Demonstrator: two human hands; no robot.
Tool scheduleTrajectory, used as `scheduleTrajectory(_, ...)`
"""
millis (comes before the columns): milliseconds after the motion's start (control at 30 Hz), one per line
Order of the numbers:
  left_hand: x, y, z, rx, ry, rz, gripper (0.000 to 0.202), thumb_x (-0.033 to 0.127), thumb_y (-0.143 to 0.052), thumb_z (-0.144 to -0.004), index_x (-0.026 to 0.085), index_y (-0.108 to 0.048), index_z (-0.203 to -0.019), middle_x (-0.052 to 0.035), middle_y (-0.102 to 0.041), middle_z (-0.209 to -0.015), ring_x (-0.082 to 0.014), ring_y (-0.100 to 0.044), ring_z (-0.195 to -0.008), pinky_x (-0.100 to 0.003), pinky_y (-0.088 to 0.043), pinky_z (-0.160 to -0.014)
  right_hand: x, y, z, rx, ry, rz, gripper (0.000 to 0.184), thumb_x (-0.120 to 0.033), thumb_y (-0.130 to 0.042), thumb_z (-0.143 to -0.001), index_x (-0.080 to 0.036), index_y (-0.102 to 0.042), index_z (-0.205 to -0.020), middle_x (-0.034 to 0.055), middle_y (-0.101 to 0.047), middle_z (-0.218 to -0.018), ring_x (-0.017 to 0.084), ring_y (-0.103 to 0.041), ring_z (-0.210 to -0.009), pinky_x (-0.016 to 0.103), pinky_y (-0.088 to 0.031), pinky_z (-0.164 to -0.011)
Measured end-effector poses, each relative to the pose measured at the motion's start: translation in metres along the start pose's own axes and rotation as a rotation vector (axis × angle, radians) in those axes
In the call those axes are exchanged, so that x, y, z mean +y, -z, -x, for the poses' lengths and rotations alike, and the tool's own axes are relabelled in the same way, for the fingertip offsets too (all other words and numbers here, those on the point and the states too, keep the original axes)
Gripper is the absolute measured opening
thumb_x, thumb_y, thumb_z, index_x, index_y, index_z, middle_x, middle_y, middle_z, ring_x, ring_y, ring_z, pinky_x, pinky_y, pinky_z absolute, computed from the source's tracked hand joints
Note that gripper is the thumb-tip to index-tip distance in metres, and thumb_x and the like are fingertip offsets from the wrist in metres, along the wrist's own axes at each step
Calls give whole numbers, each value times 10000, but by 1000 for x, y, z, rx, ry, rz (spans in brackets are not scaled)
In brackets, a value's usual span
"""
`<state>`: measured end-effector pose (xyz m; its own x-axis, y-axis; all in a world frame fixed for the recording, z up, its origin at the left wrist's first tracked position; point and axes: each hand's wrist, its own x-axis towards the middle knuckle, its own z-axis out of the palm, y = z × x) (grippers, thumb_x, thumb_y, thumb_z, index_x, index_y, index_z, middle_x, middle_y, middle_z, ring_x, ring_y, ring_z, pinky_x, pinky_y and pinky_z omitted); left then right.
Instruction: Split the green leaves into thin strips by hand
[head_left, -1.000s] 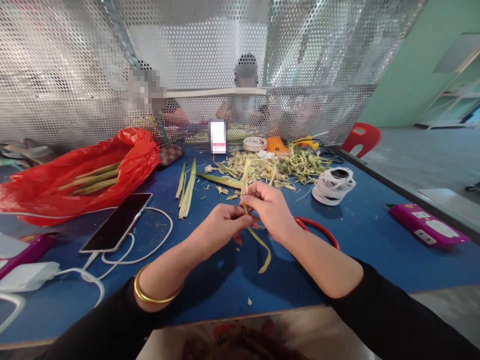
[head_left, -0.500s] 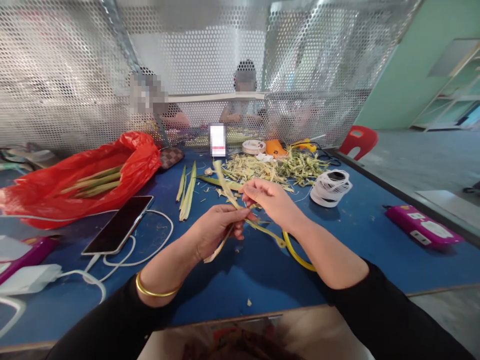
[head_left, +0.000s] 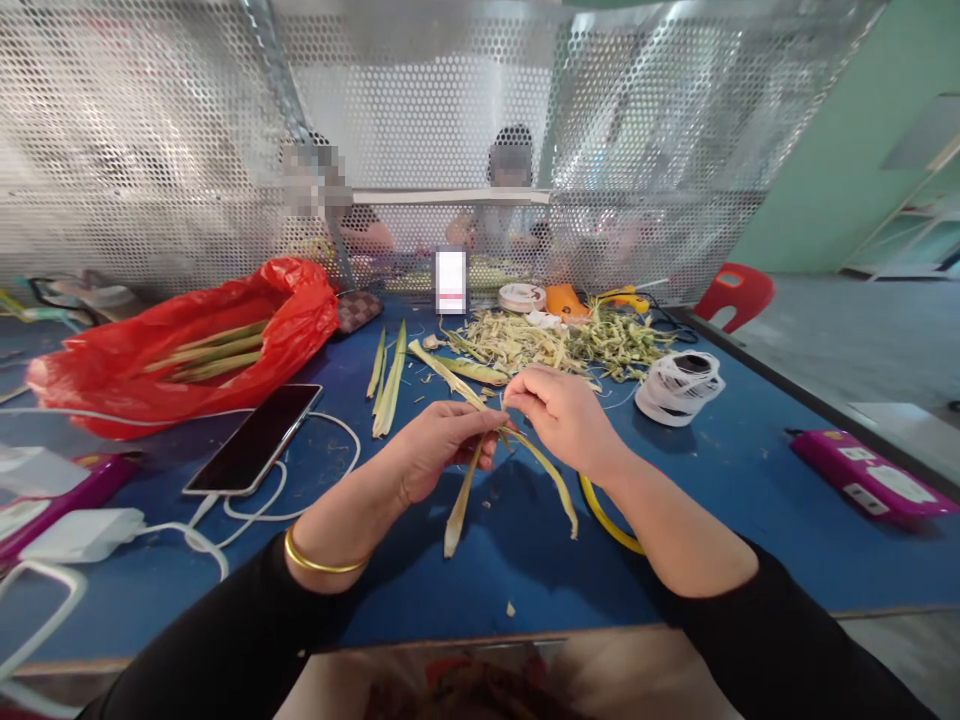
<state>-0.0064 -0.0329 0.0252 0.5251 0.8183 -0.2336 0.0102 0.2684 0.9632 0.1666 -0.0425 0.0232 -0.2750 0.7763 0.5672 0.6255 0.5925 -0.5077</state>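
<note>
My left hand (head_left: 439, 447) and my right hand (head_left: 562, 415) meet over the blue table (head_left: 465, 540), both pinching one green-yellow plant stalk (head_left: 446, 372). The stalk's upper end points up and left, away from me. From the pinch two peeled strips hang down: one pale strip (head_left: 459, 505) under my left hand, one curling strip (head_left: 553, 482) under my right. A gold bangle (head_left: 319, 562) rings my left wrist.
A red plastic bag (head_left: 180, 345) of stalks lies at the left, a phone (head_left: 255, 438) on a white cable beside it. Loose stalks (head_left: 388, 380), a heap of peelings (head_left: 555, 342), a white string coil (head_left: 679, 385), a purple case (head_left: 870, 475). Two people sit behind the perforated screen (head_left: 150, 150).
The stalk's upper end has tilted from upright to up-left. The peeled strips have been drawn further apart and now hang longer below both hands.
</note>
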Motion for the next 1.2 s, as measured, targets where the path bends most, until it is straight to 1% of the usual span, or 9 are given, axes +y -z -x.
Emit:
scheduleTrajectory(167, 0, 1, 1, 12, 30, -7, 245, 365, -711, -679, 126, -712, -733, -11, -602, -562, -93, -537, -506, -218, -446, -551, 1, -5, 2, 57, 19, 40, 150, -167, -492, -864, -194, -561, -733, 21, -591, -760, 144, -546, -711, 250, -397, -663)
scheduleTrajectory(267, -1, 2, 1, 16, 7, 71, 265, 369, -706, -693, 122, -714, -792, -27, -641, -616, -105, -581, -563, -221, -471, -607, -1, 2, 0, 85, 37, 16, 136, -195, -485, -875, -209, -597, -800, 32, -616, -813, 163, -571, -778, 274, -423, -720)
scheduleTrajectory(367, 1, 4, -1, 90, -27, 181, 277, 374, -694, -716, 135, -706, -857, -30, -673, -669, -108, -612, -631, -221, -487, -673, -9, 12, 2, 348, 37, 39, 132, -219, -485, -879, -225, -616, -883, 57, -624, -917, 197, -569, -890, 322, -422, -803)
scheduleTrajectory(433, 3, 6, -3, 148, -45, 263, 258, 371, -681, -735, 140, -699, -848, -39, -693, -709, -116, -631, -674, -228, -497, -702, -16, 14, 6, 515, -4, 51, 141, -230, -485, -877, -214, -608, -809, 56, -607, -802, 196, -566, -789, 318, -429, -737)
scheduleTrajectory(467, 3, 7, -3, 163, -55, 305, 253, 372, -674, -742, 142, -697, -843, -47, -702, -733, -124, -640, -701, -236, -502, -718, -19, 12, 8, 520, -23, 48, 165, -238, -486, -875, -209, -594, -755, 46, -587, -726, 186, -554, -711, 307, -426, -686)
scheduleTrajectory(567, 5, 8, -4, 125, -104, 377, 227, 335, -691, -732, 131, -702, -831, -70, -718, -816, -153, -653, -813, -262, -494, -805, -25, -1, 13, 329, -50, 26, 213, -280, -509, -863, -203, -562, -671, 24, -559, -635, 155, -515, -594, 281, -406, -610)
scheduleTrajectory(700, 3, 6, -3, 96, -161, 338, 142, 206, -748, -657, 98, -719, -745, -72, -722, -790, -154, -654, -803, -241, -474, -826, -23, -20, 14, 120, -156, 20, 195, -352, -572, -822, -205, -587, -695, 22, -590, -665, 162, -535, -619, 273, -397, -599)
scheduleTrajectory(967, -1, 5, -5, 116, -168, 291, 147, 229, -747, -660, 101, -731, -729, -62, -719, -746, -131, -638, -738, -226, -474, -771, -25, -23, 11, 17, -320, -202, 167, -300, -570, -802, -197, -572, -671, 2, -612, -649, 158, -550, -621, 261, -405, -600)
scheduleTrajectory(1200, -2, 3, -6, 210, -170, 365, 138, 186, -781, -596, 111, -701, -680, -45, -697, -696, -147, -634, -728, -274, -483, -785, -26, -22, 10, -1, -168, -201, 201, -189, -523, -819, -195, -480, -622, -20, -541, -642, 124, -490, -604, 232, -370, -583)
